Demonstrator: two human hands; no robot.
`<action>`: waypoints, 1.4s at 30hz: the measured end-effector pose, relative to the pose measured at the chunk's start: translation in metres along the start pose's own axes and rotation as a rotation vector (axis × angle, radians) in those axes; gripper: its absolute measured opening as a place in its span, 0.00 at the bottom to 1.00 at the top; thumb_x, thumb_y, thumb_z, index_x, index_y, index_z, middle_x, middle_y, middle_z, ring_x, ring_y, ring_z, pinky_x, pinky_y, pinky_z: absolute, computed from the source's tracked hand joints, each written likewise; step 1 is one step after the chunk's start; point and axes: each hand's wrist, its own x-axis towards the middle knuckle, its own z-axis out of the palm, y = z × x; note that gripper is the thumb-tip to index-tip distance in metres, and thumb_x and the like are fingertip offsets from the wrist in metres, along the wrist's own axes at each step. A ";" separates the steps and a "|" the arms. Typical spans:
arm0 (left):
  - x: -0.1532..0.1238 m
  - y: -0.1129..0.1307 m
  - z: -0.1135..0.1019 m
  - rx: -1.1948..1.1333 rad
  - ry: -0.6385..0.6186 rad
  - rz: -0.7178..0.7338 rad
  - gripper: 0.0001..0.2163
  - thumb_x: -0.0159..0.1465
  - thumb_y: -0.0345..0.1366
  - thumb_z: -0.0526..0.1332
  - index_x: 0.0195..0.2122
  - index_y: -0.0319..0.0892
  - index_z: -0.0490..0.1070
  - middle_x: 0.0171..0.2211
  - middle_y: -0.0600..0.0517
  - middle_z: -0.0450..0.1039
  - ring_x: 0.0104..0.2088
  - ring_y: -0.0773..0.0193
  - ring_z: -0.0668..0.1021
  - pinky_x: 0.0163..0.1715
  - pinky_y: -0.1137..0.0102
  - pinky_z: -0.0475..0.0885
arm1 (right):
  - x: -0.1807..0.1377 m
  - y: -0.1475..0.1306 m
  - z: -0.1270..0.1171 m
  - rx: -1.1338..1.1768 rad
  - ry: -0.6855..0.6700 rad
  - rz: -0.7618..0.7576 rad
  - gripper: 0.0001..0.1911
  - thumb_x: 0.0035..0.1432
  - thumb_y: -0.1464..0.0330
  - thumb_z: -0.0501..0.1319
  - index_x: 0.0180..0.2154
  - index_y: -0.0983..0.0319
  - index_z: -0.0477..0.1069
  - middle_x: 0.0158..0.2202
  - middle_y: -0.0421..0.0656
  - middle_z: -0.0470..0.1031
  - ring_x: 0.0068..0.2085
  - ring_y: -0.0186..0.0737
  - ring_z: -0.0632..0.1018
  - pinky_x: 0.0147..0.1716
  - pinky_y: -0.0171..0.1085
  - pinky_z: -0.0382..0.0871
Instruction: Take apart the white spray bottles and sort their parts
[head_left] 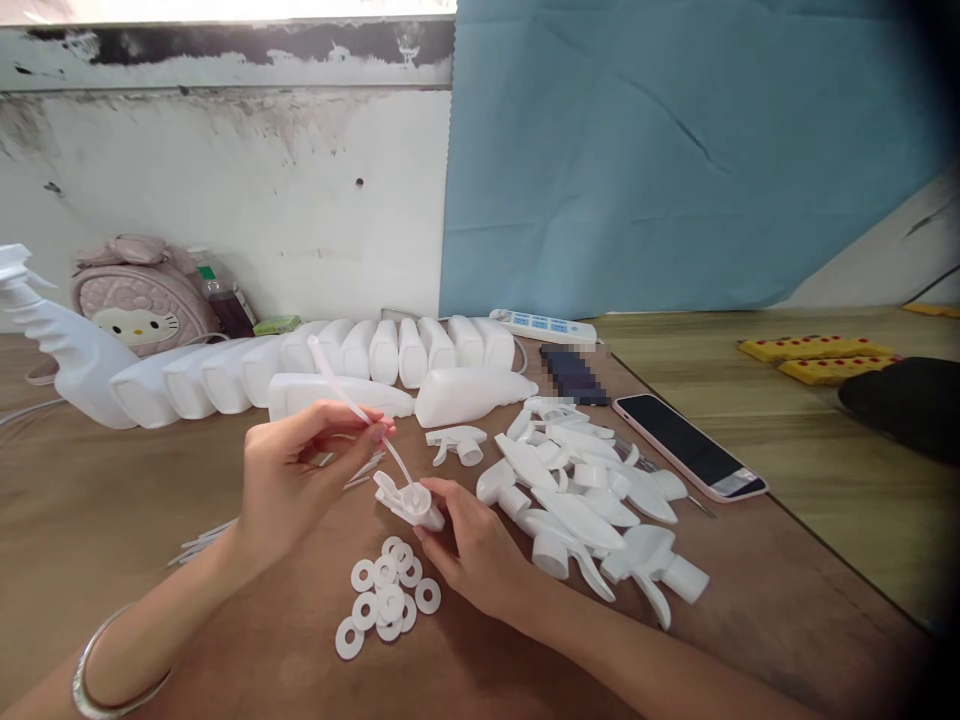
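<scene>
A thin white plastic tube (335,384) is pinched between the thumb and fingers of my left hand (300,470). Its lower end meets the round opening of a white trigger spray head (415,500), though I cannot tell how deep it sits. My right hand (480,550) grips that spray head, opening facing up. Just below lies a small heap of white ring washers (390,600). More tubes (202,540) rest on the table, partly hidden behind my left forearm. To the right is a pile of loose spray heads (577,480), with a single one (459,442) apart from it.
White bottles (375,352) lie in a row at the back, two more in front. An assembled spray bottle (82,350) stands tilted at left, near a pink bag (142,295). A phone (690,447), a dark pixelated item (574,375) and a power strip (544,326) lie at right.
</scene>
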 end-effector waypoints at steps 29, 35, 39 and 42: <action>-0.012 -0.019 0.016 0.060 -0.438 -0.070 0.02 0.58 0.33 0.59 0.31 0.42 0.69 0.32 0.54 0.75 0.29 0.68 0.77 0.26 0.77 0.73 | 0.001 0.000 -0.002 -0.015 -0.008 -0.019 0.18 0.56 0.74 0.53 0.49 0.62 0.56 0.43 0.48 0.70 0.43 0.44 0.73 0.42 0.44 0.69; -0.022 -0.027 0.023 0.150 -0.596 -0.094 0.03 0.58 0.30 0.58 0.28 0.42 0.70 0.26 0.55 0.73 0.26 0.69 0.74 0.25 0.75 0.69 | 0.001 0.002 -0.001 0.005 0.002 -0.021 0.22 0.55 0.72 0.58 0.51 0.60 0.55 0.46 0.47 0.70 0.46 0.45 0.73 0.44 0.45 0.69; -0.026 -0.034 0.028 0.271 -0.518 -0.020 0.04 0.57 0.30 0.59 0.24 0.42 0.69 0.23 0.54 0.69 0.25 0.69 0.71 0.24 0.75 0.67 | 0.001 0.004 0.001 0.024 0.002 -0.025 0.20 0.57 0.72 0.57 0.51 0.59 0.56 0.47 0.45 0.71 0.46 0.43 0.73 0.45 0.44 0.69; -0.024 -0.036 0.030 0.289 -0.516 -0.038 0.06 0.57 0.29 0.57 0.23 0.41 0.67 0.23 0.54 0.66 0.23 0.70 0.69 0.23 0.75 0.65 | 0.001 0.005 0.001 0.028 0.013 -0.040 0.21 0.57 0.73 0.56 0.52 0.60 0.55 0.47 0.46 0.71 0.47 0.43 0.73 0.45 0.44 0.70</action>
